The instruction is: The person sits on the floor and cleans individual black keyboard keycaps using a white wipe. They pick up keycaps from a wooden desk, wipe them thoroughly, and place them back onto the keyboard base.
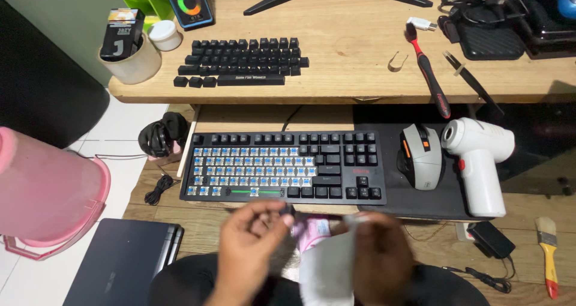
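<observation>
Low in the head view, my left hand (252, 246) pinches a small black keycap (287, 210) between thumb and fingers. My right hand (379, 255) grips a white cloth (327, 270) beside it; both hands are blurred. Just beyond them lies a black keyboard (348, 168) with most of its main keycaps off, showing blue switches. The removed black keycaps (240, 61) are laid out in rows on the upper wooden desk (336, 36).
A grey mouse (420, 156) and a white handheld blower (480, 162) sit right of the keyboard. A red-handled tool (429, 72), tweezers (474, 81), a paintbrush (548, 255), a white cup (135, 63), a pink bin (42, 189) and a closed laptop (120, 258) surround the area.
</observation>
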